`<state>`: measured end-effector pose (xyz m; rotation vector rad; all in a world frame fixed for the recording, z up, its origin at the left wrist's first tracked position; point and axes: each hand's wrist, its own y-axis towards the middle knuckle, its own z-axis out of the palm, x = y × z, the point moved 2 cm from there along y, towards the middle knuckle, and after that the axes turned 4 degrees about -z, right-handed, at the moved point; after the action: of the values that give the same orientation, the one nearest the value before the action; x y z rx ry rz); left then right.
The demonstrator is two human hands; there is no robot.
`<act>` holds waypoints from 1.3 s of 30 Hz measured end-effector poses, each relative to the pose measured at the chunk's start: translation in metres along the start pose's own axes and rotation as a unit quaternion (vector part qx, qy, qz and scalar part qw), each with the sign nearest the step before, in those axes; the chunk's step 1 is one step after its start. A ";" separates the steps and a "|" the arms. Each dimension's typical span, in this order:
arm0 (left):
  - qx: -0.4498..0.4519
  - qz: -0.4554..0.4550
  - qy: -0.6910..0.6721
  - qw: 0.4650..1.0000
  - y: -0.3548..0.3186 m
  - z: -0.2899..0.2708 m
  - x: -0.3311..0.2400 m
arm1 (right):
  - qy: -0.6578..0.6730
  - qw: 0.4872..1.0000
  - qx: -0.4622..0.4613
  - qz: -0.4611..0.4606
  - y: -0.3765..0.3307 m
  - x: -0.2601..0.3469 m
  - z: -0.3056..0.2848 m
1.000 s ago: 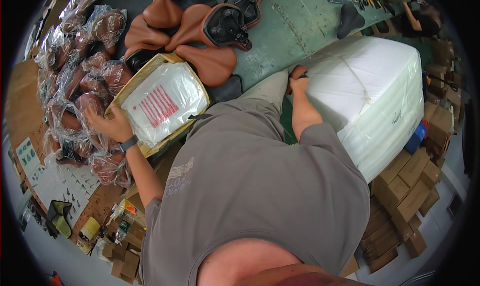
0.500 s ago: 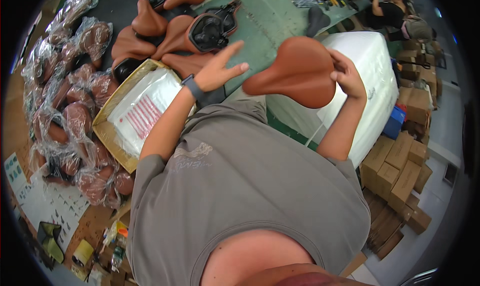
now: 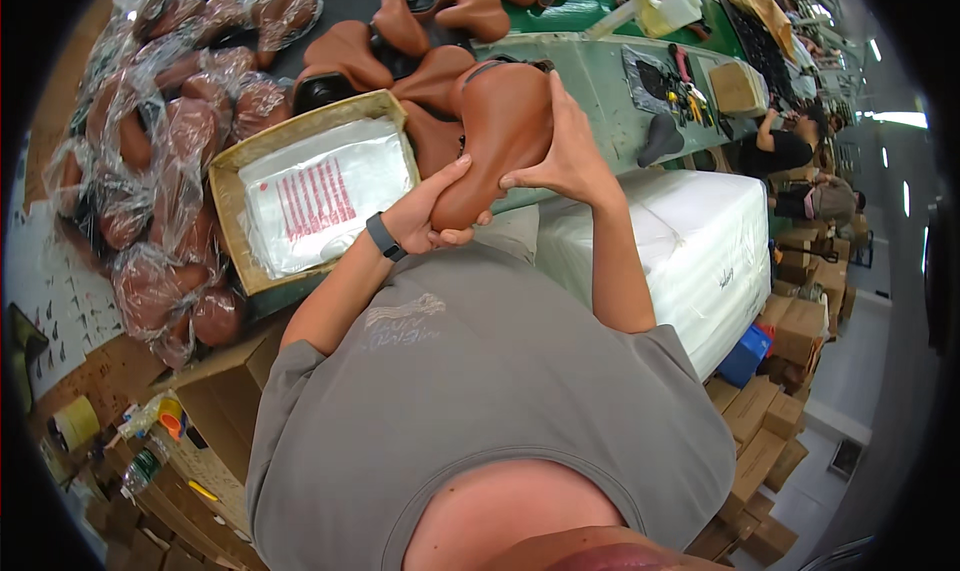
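A brown bicycle saddle (image 3: pixel 505 116) is held in front of my chest, its smooth top showing and its nose pointing down toward me. My left hand (image 3: pixel 425 211), with a dark band on its wrist, is wrapped round the narrow nose. At the saddle's right side, my right hand (image 3: pixel 572 161) grips the edge with the thumb on the near side. Some fingers of both hands are hidden behind it. Just beyond lie several loose brown saddles (image 3: pixel 345 53) on the table. Left of my left hand sits a shallow cardboard box (image 3: pixel 228 211) with a stack of clear plastic bags (image 3: pixel 312 196) printed in red.
Saddles wrapped in clear plastic (image 3: pixel 185 131) are heaped at the left. A big white wrapped block (image 3: pixel 660 261) stands at my right. Farther off are a black saddle (image 3: pixel 660 139), hand tools (image 3: pixel 688 96), and brown cartons (image 3: pixel 765 411). Another person (image 3: pixel 775 151) is at the far right.
The saddle has moved left and turned from lying sideways to nose-down toward me. My left hand, open and apart before, now holds its nose. The view has shifted.
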<state>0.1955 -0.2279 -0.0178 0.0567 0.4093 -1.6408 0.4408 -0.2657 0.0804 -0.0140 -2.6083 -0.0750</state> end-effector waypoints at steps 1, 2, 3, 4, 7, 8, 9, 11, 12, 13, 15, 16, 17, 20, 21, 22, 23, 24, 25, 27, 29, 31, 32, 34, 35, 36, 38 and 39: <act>-0.030 0.005 0.028 0.999 -0.013 -0.008 0.001 | 0.007 0.999 0.015 0.031 0.005 0.003 0.011; -0.060 0.008 0.056 0.997 -0.025 -0.016 0.003 | 0.007 0.999 0.018 0.027 0.008 0.007 0.017; -0.062 0.014 0.052 0.997 -0.036 -0.025 0.006 | 0.028 0.997 0.025 0.067 0.011 0.013 0.021; -0.044 0.002 0.037 0.998 -0.047 -0.033 0.010 | 0.049 0.992 0.032 0.109 0.013 0.017 0.025; -0.028 0.030 -0.012 0.999 -0.069 -0.036 0.019 | 0.197 0.978 0.052 0.050 0.026 0.014 0.027; -0.030 0.067 -0.043 0.996 -0.076 -0.037 0.018 | 0.197 0.978 0.053 0.048 0.032 0.012 0.028; -0.030 0.067 -0.045 0.996 -0.080 -0.038 0.020 | 0.259 0.961 0.069 0.072 0.036 0.010 0.028; 0.013 0.080 -0.137 0.987 -0.090 -0.042 0.021 | 0.340 0.932 0.083 0.093 0.041 0.009 0.034; 0.014 0.085 -0.137 0.987 -0.092 -0.047 0.023 | 0.337 0.933 0.086 0.089 0.043 0.010 0.039; 0.044 0.092 -0.153 0.983 -0.093 -0.051 0.026 | 0.334 0.936 0.069 0.081 0.044 0.013 0.047; 0.074 0.109 -0.170 0.977 -0.095 -0.053 0.030 | 0.330 0.939 0.072 0.064 0.046 0.027 0.060; 0.056 0.128 -0.146 0.979 -0.096 -0.052 0.031 | 0.330 0.939 0.079 0.056 0.043 0.039 0.066; 0.036 0.146 -0.122 0.981 -0.097 -0.051 0.032 | 0.164 0.984 0.065 0.001 0.040 0.053 0.071; -0.107 0.149 -0.018 0.983 -0.102 -0.046 0.035 | -0.031 0.997 0.059 -0.036 0.038 0.073 0.089; -0.111 0.157 -0.019 0.981 -0.106 -0.048 0.036 | 0.015 0.996 0.056 -0.061 0.046 0.067 0.095; -0.107 0.151 -0.010 0.983 -0.111 -0.051 0.038 | 0.061 0.993 0.052 -0.084 0.054 0.067 0.098; -0.103 0.144 -0.001 0.984 -0.115 -0.052 0.040 | 0.084 0.988 0.012 -0.127 0.060 0.067 0.094; -0.106 0.150 0.000 0.983 -0.117 -0.049 0.042 | 0.087 0.987 0.013 -0.133 0.066 0.060 0.090; -0.097 0.160 -0.003 0.982 -0.121 -0.044 0.042 | 0.163 0.982 0.059 -0.077 0.074 0.047 0.087; -0.109 0.187 -0.009 0.976 -0.125 -0.035 0.041 | 0.331 0.939 0.093 0.012 0.090 0.014 0.092; -0.142 0.191 0.022 0.971 -0.117 -0.031 0.043 | 0.426 0.896 0.088 0.092 0.096 -0.020 0.104; -0.230 0.228 0.140 0.936 -0.095 -0.038 0.046 | 0.479 0.876 0.051 0.007 0.085 0.020 0.114; -0.280 0.256 0.228 0.897 -0.073 -0.042 0.046 | 0.528 0.846 0.004 -0.070 0.075 0.042 0.119; -0.423 0.301 0.405 0.753 -0.061 -0.026 0.038 | 0.661 0.748 0.056 0.027 0.037 0.047 0.147; -0.420 0.370 0.504 0.659 -0.054 -0.026 0.034 | 0.607 0.794 0.008 0.025 0.024 0.055 0.155; -0.405 0.429 0.592 0.550 -0.049 -0.025 0.029 | 0.549 0.834 -0.043 0.023 0.019 0.055 0.160; -0.344 0.440 0.588 0.585 -0.063 -0.043 0.021 | 0.605 0.786 -0.008 0.130 0.011 0.023 0.148; -0.311 0.439 0.455 0.709 -0.061 -0.099 0.020 | 0.623 0.767 0.041 0.150 0.007 0.017 0.136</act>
<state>0.1141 -0.2141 -0.1015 0.4903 1.4281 -0.3452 0.3575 -0.2509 -0.0277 -0.2591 -1.2327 0.1166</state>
